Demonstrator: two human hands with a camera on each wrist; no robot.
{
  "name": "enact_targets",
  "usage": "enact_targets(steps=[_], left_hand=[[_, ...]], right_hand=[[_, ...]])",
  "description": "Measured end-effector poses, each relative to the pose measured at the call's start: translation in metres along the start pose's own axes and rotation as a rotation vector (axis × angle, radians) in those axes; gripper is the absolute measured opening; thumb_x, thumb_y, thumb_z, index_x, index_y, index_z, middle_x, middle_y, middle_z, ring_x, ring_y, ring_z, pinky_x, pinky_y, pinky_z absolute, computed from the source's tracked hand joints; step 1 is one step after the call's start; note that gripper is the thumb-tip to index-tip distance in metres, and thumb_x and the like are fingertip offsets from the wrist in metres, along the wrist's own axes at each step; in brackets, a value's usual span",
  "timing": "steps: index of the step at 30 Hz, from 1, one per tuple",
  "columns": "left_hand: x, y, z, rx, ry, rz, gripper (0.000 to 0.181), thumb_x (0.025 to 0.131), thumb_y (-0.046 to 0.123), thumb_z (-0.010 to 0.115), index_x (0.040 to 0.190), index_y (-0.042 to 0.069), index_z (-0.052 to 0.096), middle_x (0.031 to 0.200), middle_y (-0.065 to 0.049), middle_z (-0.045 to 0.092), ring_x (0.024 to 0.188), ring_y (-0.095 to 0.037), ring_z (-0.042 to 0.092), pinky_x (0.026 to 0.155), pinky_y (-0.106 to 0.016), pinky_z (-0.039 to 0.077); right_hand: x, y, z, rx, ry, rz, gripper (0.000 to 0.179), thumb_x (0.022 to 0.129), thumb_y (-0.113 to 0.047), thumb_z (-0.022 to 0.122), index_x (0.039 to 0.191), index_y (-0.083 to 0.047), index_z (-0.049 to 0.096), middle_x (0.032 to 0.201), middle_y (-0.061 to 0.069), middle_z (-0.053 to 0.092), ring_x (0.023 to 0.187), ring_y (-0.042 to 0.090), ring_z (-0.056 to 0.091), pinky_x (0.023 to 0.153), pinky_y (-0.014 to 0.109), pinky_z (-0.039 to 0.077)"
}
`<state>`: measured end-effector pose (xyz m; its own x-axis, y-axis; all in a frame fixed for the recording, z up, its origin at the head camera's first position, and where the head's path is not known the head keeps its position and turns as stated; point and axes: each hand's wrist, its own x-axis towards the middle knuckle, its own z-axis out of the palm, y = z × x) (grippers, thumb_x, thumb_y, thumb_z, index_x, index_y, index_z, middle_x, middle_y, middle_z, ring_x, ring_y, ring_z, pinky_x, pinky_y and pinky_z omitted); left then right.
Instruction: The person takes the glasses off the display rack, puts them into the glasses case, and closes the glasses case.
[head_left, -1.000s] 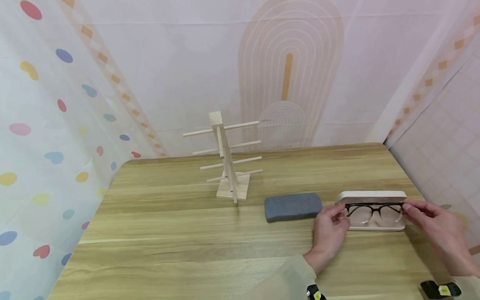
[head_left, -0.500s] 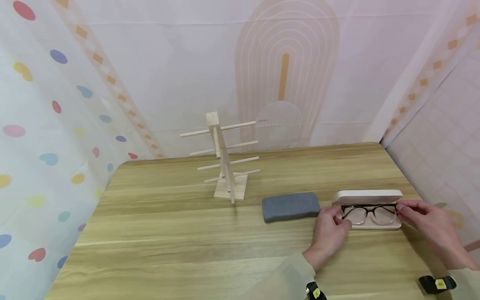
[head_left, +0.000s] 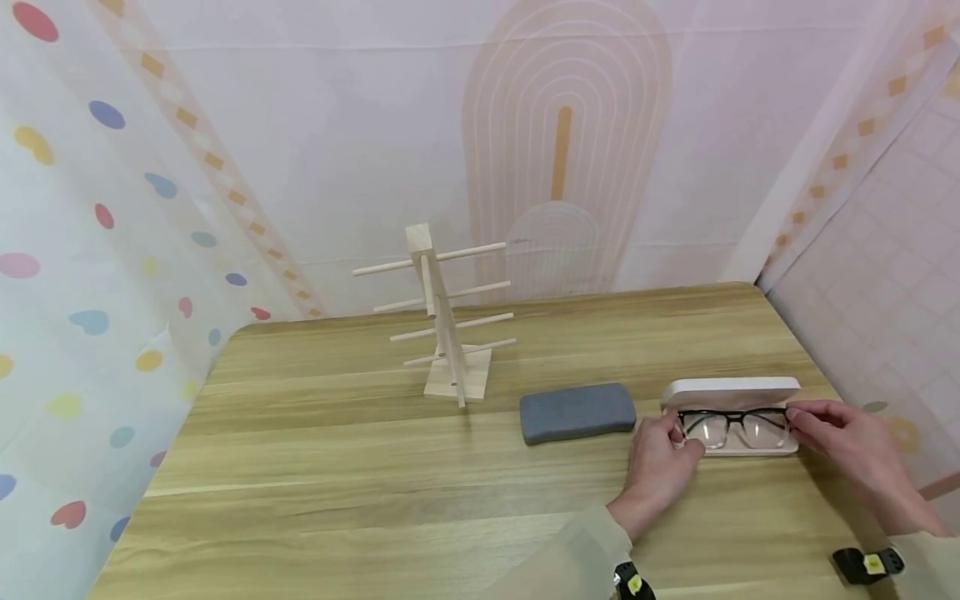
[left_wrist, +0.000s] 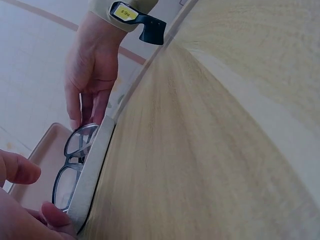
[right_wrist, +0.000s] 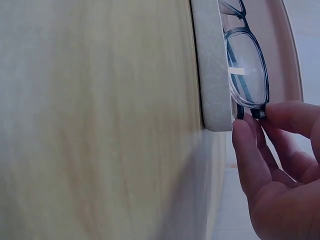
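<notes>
Black-topped eyeglasses (head_left: pixel 737 415) with clear lower rims lie within an open, pale-lined glasses case (head_left: pixel 731 387) at the table's right side. At their left end, my left hand (head_left: pixel 660 467) holds the frame between thumb and fingers, though part of that contact is hidden. My right hand (head_left: pixel 851 437) pinches the right corner of the frame. From the right wrist view, a folded temple shows behind the lens of the eyeglasses (right_wrist: pixel 266 75), and the thumb sits by the case's edge. In the left wrist view, the case's front wall (left_wrist: pixel 92 175) partly covers the lenses.
A closed grey glasses case (head_left: pixel 577 413) lies just left of my left hand. Farther left stands a wooden rack (head_left: pixel 442 321) with several thin pegs sticking out. The wooden table (head_left: pixel 360 492) meets a patterned curtain (head_left: pixel 375 125) at the back.
The eyeglasses have sunk slightly lower into the open case, with both hands still at their ends. The whole head view has shifted a little, so everything appears farther left.
</notes>
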<state>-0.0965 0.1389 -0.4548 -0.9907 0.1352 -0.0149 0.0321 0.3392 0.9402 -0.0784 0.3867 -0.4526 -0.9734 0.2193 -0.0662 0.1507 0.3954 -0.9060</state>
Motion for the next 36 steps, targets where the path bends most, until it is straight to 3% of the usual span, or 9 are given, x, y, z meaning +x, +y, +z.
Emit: enact_targets(steps=[2,6,9,16,21,24,28,32,36], left_hand=[[0.001,0.000,0.000,-0.011,-0.016,-0.024,0.028,0.077,0.010,0.070,0.103,0.002,0.075,0.073,0.012,0.044,0.066,-0.001,0.038,0.060,-0.017,0.033],[0.002,0.001,-0.001,-0.041,-0.041,-0.070,0.046,0.078,0.010,0.069,0.123,-0.001,0.073,0.071,0.011,0.046,0.063,-0.002,0.040,0.059,-0.018,0.035],[0.002,0.000,-0.002,-0.047,-0.057,-0.082,0.050,0.079,0.009,0.069,0.127,-0.001,0.071,0.069,0.012,0.046,0.062,-0.002,0.040,0.059,-0.018,0.035],[0.003,-0.001,-0.002,-0.082,-0.073,-0.116,0.056,0.079,0.006,0.069,0.135,-0.002,0.067,0.070,0.012,0.046,0.061,-0.001,0.039,0.057,-0.018,0.034],[0.002,-0.001,-0.004,-0.119,-0.067,-0.122,0.059,0.079,0.005,0.069,0.137,-0.002,0.065,0.073,0.012,0.048,0.063,0.000,0.041,0.059,-0.018,0.036],[-0.001,-0.002,-0.007,-0.143,-0.057,-0.088,0.058,0.080,0.005,0.070,0.137,0.000,0.065,0.079,0.013,0.050,0.068,0.002,0.043,0.063,-0.016,0.039],[-0.007,-0.003,-0.011,-0.196,-0.017,0.013,0.046,0.084,0.003,0.069,0.131,0.002,0.067,0.092,0.013,0.055,0.078,0.004,0.050,0.073,-0.015,0.045],[-0.009,-0.003,-0.013,-0.219,0.053,0.148,0.039,0.087,0.000,0.066,0.126,0.004,0.067,0.104,0.005,0.060,0.093,-0.004,0.058,0.084,-0.020,0.051],[-0.007,-0.001,-0.012,-0.227,0.094,0.183,0.041,0.090,0.003,0.064,0.131,0.005,0.064,0.117,0.001,0.059,0.110,-0.013,0.058,0.097,-0.027,0.051]], right_hand=[[0.001,0.000,0.000,-0.124,0.025,-0.022,0.014,0.102,-0.019,0.067,0.095,-0.016,0.079,0.081,-0.026,0.068,0.077,-0.014,0.057,0.066,0.009,0.048],[0.003,-0.001,-0.001,-0.340,0.065,-0.060,0.038,0.101,-0.028,0.068,0.109,0.008,0.073,0.082,-0.030,0.063,0.080,-0.020,0.044,0.066,0.014,0.040],[0.004,-0.001,-0.001,-0.387,0.064,-0.064,0.040,0.101,-0.031,0.067,0.112,0.008,0.073,0.088,-0.026,0.063,0.082,-0.023,0.039,0.067,0.017,0.039],[0.006,-0.002,-0.001,-0.439,0.047,-0.035,0.042,0.103,-0.033,0.063,0.115,0.007,0.072,0.103,0.009,0.075,0.082,-0.023,0.037,0.066,0.019,0.039],[0.006,-0.002,-0.002,-0.425,0.036,-0.022,0.045,0.104,-0.034,0.062,0.118,0.008,0.070,0.102,0.003,0.073,0.085,-0.015,0.042,0.066,0.020,0.040],[0.004,-0.003,-0.002,-0.400,0.039,-0.013,0.049,0.104,-0.036,0.061,0.123,0.008,0.068,0.098,-0.009,0.070,0.088,-0.016,0.042,0.067,0.017,0.040],[0.000,-0.004,-0.003,-0.335,0.061,-0.019,0.049,0.106,-0.032,0.058,0.128,0.012,0.063,0.091,-0.020,0.066,0.082,-0.020,0.045,0.065,0.012,0.043],[-0.005,-0.008,-0.003,-0.259,0.103,-0.037,0.048,0.108,-0.026,0.053,0.129,0.016,0.058,0.086,-0.031,0.059,0.075,-0.018,0.053,0.062,0.009,0.047],[-0.006,-0.013,-0.001,-0.237,0.159,-0.028,0.051,0.109,-0.030,0.050,0.132,0.014,0.055,0.089,-0.034,0.052,0.074,-0.020,0.052,0.061,0.009,0.048]])
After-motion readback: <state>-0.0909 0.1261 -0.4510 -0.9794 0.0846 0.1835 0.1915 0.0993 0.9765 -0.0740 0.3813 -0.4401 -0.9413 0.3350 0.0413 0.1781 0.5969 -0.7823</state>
